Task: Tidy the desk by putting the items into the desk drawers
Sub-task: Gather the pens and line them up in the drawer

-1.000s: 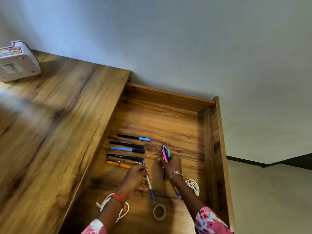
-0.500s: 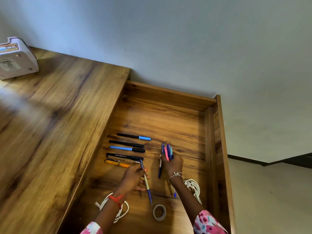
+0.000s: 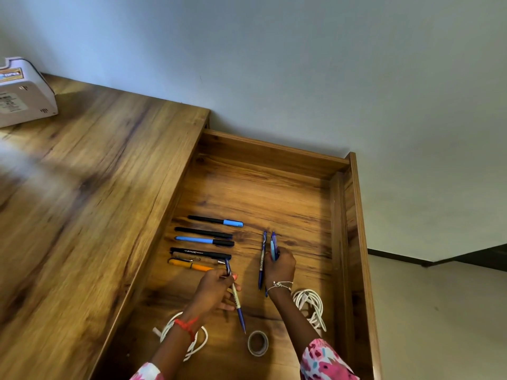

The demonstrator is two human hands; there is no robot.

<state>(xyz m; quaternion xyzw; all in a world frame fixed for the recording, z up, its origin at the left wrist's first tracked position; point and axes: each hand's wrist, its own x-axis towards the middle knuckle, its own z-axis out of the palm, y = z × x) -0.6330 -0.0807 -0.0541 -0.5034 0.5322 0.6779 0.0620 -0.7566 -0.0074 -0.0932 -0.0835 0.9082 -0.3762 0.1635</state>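
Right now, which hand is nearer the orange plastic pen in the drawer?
Left. The left hand lies just beside the orange plastic pen; the right hand is farther right.

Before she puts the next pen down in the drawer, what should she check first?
1. Drawer open: ok.
2. Left hand grips the blue and gold pen: ok.
3. Right hand holds the pen bunch: ok.
4. Row of pens lies neat and parallel: ok.
5. Tape roll apart from that pen's tip: ok, though near.
6. Desk top emptied: not ok, a white box sits there.
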